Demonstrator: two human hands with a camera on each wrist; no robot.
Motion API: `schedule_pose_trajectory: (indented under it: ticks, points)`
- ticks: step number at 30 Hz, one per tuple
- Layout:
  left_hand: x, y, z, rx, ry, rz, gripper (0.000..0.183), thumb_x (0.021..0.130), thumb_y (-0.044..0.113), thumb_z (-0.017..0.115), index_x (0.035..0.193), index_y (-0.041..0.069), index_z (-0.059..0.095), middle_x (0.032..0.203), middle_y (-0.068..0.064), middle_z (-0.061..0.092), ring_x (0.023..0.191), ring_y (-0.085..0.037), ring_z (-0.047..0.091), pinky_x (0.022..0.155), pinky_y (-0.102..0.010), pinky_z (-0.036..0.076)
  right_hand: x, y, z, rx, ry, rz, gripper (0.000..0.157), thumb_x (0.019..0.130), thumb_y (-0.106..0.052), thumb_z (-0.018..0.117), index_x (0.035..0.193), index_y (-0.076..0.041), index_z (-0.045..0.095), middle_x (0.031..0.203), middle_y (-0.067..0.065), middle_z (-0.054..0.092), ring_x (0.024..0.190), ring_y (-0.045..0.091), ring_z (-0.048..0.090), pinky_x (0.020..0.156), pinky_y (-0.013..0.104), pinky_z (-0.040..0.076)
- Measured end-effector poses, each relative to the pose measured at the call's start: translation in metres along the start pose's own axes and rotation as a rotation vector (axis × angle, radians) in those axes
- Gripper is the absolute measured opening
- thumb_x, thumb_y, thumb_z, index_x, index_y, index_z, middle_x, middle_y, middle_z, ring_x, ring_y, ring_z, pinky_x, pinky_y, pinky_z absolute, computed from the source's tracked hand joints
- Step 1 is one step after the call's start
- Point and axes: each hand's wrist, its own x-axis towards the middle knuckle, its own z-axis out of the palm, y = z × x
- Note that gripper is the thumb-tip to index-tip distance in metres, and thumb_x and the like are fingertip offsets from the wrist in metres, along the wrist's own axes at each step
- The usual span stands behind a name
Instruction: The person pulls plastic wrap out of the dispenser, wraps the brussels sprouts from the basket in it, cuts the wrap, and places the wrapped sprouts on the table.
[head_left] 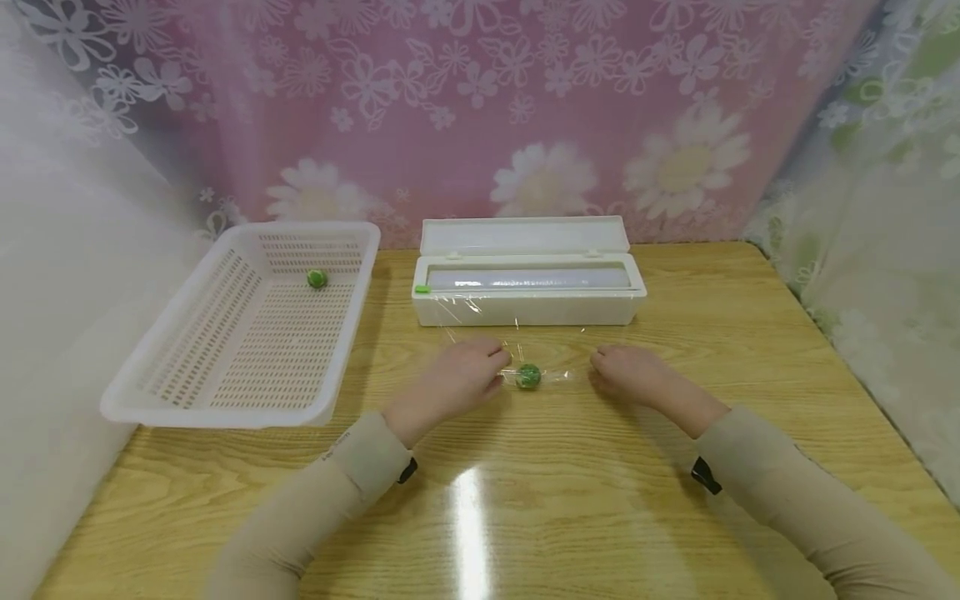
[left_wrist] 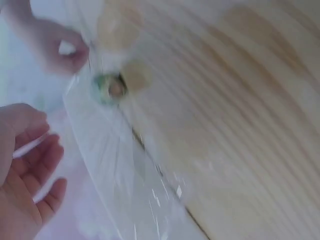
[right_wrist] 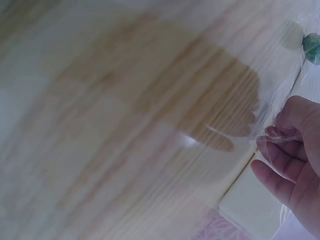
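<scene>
1. Head view: green ball [head_left: 528, 377] sits between the two hands, close beside the left one, with clear film [head_left: 557, 377] about it; can't tell whether film runs over or under it.
2. Left hand [head_left: 465, 371]: fingers loosely bent, thumb apart from them, nothing seen between in the left wrist view; blurry.
3. Right hand [head_left: 630, 375]: thumb and fingers pinch the film, clear in the right wrist view.
4. Film stretches from white box [head_left: 528, 311] toward the hands. Lid [head_left: 525, 236] up, roll [head_left: 532, 279] inside, green slider [head_left: 422, 289] at its left end.
5. White basket [head_left: 217, 417] on wooden table [head_left: 585, 500], left of box; second ball [head_left: 317, 278], also green, inside near the far end.
</scene>
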Motion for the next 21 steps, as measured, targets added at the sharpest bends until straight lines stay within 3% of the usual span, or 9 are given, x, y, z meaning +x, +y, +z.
schedule_pose_trajectory:
  ticks: [2, 4, 9, 21]
  points:
    - [0.007, 0.008, 0.004, -0.004, 0.017, 0.087, 0.015, 0.081, 0.015, 0.061, 0.095, 0.009, 0.062, 0.090, 0.001, 0.055, 0.081, -0.013, 0.051, 0.072, -0.023, 0.044, 0.000, 0.000, 0.000, -0.001, 0.005, -0.004, 0.020, 0.081, -0.010, 0.059, 0.067, -0.008, 0.046, 0.062, 0.000, 0.042, 0.053, 0.017, 0.046, 0.046, 0.032, 0.040]
    - [0.013, 0.013, 0.009, -0.022, -0.005, 0.114, 0.017, 0.081, 0.016, 0.063, 0.097, 0.010, 0.064, 0.093, 0.001, 0.057, 0.085, -0.012, 0.052, 0.076, -0.021, 0.044, 0.000, 0.001, 0.001, -0.003, 0.012, -0.007, 0.020, 0.081, -0.009, 0.060, 0.067, -0.009, 0.045, 0.062, 0.000, 0.042, 0.052, 0.017, 0.045, 0.046, 0.032, 0.039]
    - [0.022, 0.016, 0.022, -0.060, -0.072, 0.087, 0.020, 0.081, 0.016, 0.065, 0.099, 0.011, 0.064, 0.099, 0.001, 0.058, 0.091, -0.011, 0.052, 0.083, -0.021, 0.041, 0.001, 0.001, 0.002, -0.003, 0.031, -0.022, 0.021, 0.081, -0.011, 0.061, 0.066, -0.010, 0.045, 0.061, -0.001, 0.042, 0.051, 0.014, 0.043, 0.045, 0.030, 0.038]
    - [0.026, 0.012, 0.033, -0.008, -0.108, 0.080, 0.024, 0.082, 0.019, 0.063, 0.105, 0.011, 0.064, 0.107, 0.000, 0.058, 0.097, -0.013, 0.051, 0.081, -0.024, 0.044, -0.004, 0.004, 0.002, -0.008, 0.058, -0.021, 0.022, 0.080, -0.008, 0.060, 0.065, -0.010, 0.045, 0.060, -0.001, 0.041, 0.051, 0.013, 0.041, 0.044, 0.029, 0.037]
